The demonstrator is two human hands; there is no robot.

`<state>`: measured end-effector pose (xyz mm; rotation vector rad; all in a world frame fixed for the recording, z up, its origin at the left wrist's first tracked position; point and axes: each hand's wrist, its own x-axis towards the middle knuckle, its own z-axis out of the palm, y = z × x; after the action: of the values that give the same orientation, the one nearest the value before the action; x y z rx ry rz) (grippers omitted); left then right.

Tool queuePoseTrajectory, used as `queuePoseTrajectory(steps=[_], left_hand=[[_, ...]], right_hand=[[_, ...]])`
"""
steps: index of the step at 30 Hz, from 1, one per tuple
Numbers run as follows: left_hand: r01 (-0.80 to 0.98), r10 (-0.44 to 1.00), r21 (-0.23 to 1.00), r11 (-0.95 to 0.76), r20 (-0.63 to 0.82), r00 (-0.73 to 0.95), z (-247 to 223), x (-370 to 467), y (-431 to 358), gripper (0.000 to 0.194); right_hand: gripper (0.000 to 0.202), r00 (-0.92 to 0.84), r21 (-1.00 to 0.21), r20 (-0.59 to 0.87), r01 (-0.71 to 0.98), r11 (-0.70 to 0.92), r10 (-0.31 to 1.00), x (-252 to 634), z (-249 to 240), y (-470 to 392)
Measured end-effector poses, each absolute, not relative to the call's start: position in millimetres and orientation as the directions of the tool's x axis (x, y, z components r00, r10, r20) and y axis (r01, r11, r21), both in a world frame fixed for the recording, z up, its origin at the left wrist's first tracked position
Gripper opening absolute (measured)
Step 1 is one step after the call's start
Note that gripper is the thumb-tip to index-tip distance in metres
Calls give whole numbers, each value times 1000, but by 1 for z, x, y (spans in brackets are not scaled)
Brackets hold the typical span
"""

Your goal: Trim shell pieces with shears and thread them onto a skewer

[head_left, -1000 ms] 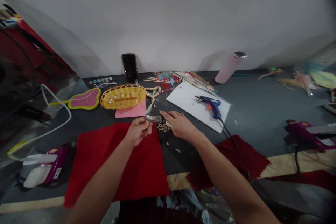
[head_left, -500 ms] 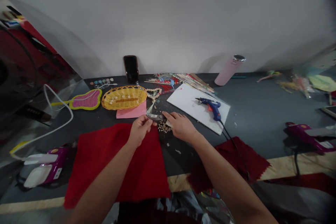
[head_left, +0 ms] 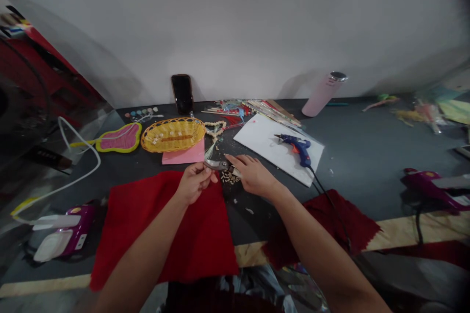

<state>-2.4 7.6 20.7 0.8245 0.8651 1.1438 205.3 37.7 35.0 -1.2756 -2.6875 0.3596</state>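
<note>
My right hand (head_left: pixel 255 173) is closed around the handles of pruning shears (head_left: pixel 216 164), whose curved metal head points left. Thumb and fingers of my left hand (head_left: pixel 196 181) are pinched together at the tip of the shears; what they hold, if anything, is too small to make out. Below the shears lies a pile of small beige pieces (head_left: pixel 229 177) on the dark table. Just beyond the tip are a pale tassel (head_left: pixel 210 150) and a string of beige beads (head_left: pixel 216 129). Under my left forearm spreads a red cloth (head_left: pixel 147 210).
A yellow wicker basket (head_left: pixel 173 136) holding a few small pieces rests partly over a pink pad (head_left: pixel 183 156). To the right, a blue glue gun (head_left: pixel 299 146) lies on a white board (head_left: pixel 264 142). A phone (head_left: pixel 182 94) and a pink tumbler (head_left: pixel 323 95) stand near the back partition.
The view has tilted slightly downward. My left fingers have shifted a little at the shears' tip, and more of the metal head shows. My right hand keeps its grip.
</note>
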Motion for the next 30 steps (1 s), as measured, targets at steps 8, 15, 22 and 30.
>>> queuePoseTrajectory(steps=[8,15,22,30], left_hand=[[-440,963,866,238,-152,222,17,-5,9,19],[-388,982,903,186,-162,93,14,-1,11,20],[-312,983,935,168,-137,120,17,-2,9,22],[-305,986,938,167,-150,78,16,-3,11,27]], right_hand=[[66,-622,-246,16,756,606,783,203,35,39],[62,-546,-160,-11,828,537,838,197,34,35],[67,-603,-206,5,780,591,797,203,35,38],[62,-574,-197,-57,808,555,817,196,42,34]])
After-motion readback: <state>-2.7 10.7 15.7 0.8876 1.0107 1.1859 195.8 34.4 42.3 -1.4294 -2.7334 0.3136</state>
